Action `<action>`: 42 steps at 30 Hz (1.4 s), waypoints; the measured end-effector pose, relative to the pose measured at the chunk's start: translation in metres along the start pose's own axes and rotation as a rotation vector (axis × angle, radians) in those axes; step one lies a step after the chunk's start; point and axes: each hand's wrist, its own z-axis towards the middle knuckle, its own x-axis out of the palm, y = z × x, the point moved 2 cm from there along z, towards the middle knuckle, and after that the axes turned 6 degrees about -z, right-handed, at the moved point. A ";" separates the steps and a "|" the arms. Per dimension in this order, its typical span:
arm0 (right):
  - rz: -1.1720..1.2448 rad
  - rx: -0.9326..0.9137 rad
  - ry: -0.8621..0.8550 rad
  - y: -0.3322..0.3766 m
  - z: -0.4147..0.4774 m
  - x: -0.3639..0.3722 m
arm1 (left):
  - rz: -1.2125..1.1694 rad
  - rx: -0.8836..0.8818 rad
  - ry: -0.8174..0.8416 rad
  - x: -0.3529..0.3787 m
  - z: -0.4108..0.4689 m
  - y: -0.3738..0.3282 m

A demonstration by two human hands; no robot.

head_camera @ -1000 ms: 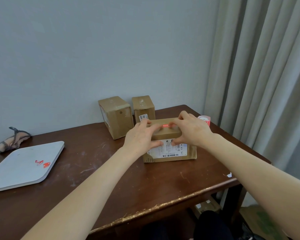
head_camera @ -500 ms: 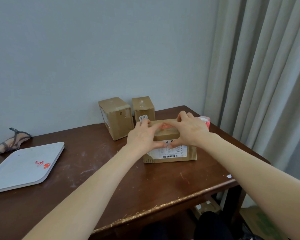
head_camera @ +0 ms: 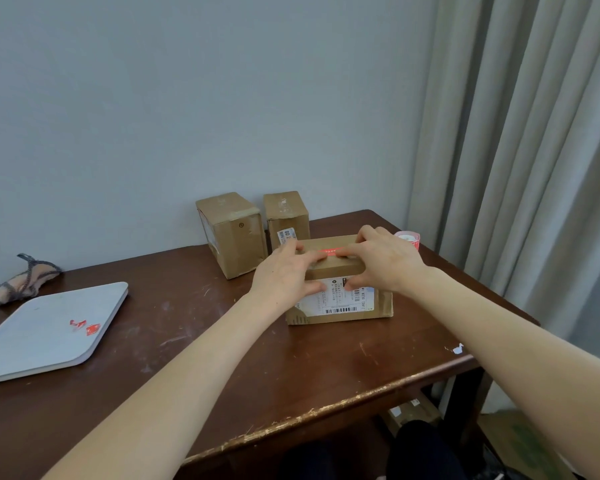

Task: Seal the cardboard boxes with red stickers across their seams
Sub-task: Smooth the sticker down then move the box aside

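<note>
A cardboard box (head_camera: 340, 308) with a white shipping label on its front stands near the middle of the table. A red sticker (head_camera: 329, 251) lies across the seam on its top. My left hand (head_camera: 284, 275) rests on the box's left end, fingers on the top and thumb on the front. My right hand (head_camera: 383, 261) covers the right end the same way, its fingers touching the sticker. Two more cardboard boxes, the left one (head_camera: 232, 233) and the right one (head_camera: 286, 216), stand upright behind. A red sticker roll (head_camera: 409, 237) peeks out behind my right hand.
A white flat board (head_camera: 45, 330) with two red sticker scraps (head_camera: 85, 327) lies at the left. A small grey-trimmed cloth item (head_camera: 25, 280) sits at the back left. The wall is close behind the wooden table (head_camera: 222, 358), grey curtains (head_camera: 520, 150) hang at the right.
Both hands stayed on the front box, pressing over its top. My fingers shifted slightly apart, so the red sticker shows between them again.
</note>
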 end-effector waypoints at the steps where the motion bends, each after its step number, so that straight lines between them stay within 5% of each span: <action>1: 0.015 0.016 0.003 -0.001 0.000 0.000 | -0.009 -0.007 0.004 -0.001 0.000 0.000; 42: 0.007 0.121 -0.087 -0.007 0.001 0.013 | 0.030 -0.030 -0.111 0.006 -0.004 0.010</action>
